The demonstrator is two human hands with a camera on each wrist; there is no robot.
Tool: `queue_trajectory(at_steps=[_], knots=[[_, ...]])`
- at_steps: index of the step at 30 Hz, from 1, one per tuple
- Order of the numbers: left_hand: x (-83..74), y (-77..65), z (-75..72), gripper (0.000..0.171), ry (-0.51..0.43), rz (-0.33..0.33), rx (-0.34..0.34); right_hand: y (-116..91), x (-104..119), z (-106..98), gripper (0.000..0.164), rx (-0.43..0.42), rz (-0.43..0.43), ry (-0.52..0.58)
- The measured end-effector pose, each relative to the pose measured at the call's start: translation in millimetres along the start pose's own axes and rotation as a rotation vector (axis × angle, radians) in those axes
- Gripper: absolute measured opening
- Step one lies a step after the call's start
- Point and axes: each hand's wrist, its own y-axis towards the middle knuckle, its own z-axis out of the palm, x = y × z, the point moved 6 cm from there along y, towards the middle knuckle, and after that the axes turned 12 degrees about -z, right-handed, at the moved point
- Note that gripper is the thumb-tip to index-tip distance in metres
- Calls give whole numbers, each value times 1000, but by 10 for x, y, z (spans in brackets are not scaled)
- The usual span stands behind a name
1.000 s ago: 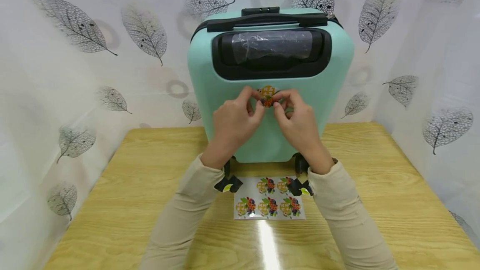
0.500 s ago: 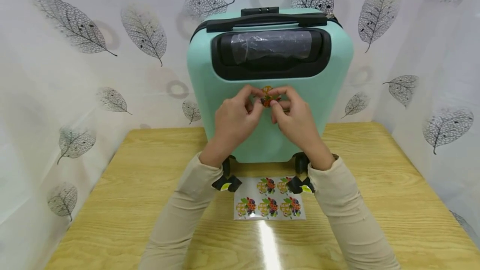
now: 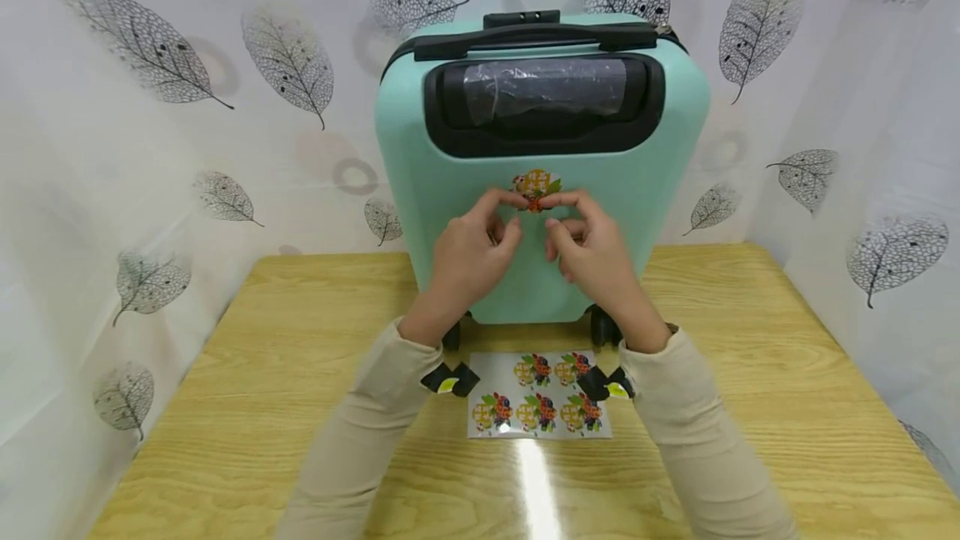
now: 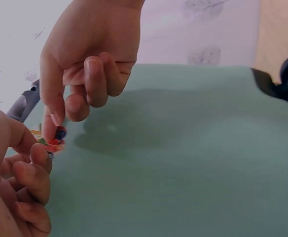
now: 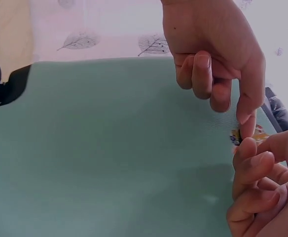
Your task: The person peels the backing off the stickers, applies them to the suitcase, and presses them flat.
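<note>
A round fruit-print sticker (image 3: pixel 536 181), orange with lettering above and berries below, lies on the front of the mint-green suitcase (image 3: pixel 536 282), below its black handle recess. My left hand (image 3: pixel 471 250) touches the sticker's lower part with its index fingertip, thumb held apart beneath. From the other side my right hand (image 3: pixel 594 247) presses the same part with its index finger, the remaining fingers loosely bent. In the left wrist view the fingertips cover much of the sticker (image 4: pixel 55 146). The right wrist view also has the sticker (image 5: pixel 260 134) partly hidden behind fingers.
A sheet of stickers (image 3: pixel 495 367) with several fruit prints lies on the wooden table (image 3: pixel 315 357) in front of the suitcase. Black wheels (image 3: pixel 602 327) support the suitcase. A leaf-patterned backdrop (image 3: pixel 300 182) stands behind and at both sides.
Both thumbs have come away from the sticker, and the index fingers have slid down to its lower part. More of the sticker's upper half shows. The suitcase and sheet stay put.
</note>
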Motion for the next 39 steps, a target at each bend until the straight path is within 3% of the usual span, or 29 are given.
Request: queue_trajectory(at_steps=[9,17,23,32,39], knots=[[170,-68,160,31,-205,-65,149,-100,-118,89,29,6,38,43],[262,-101,258,30,-298,-81,221,-150,-155,146,27,17,71,43],[289,-114,284,30,-307,-84,232,-156,-159,148,25,23,74,45],[266,-147,229,22,-295,12,178,-202,-173,105,26,44,72,51],[360,-238,223,17,-266,26,205,-304,-206,71,26,88,86,38]])
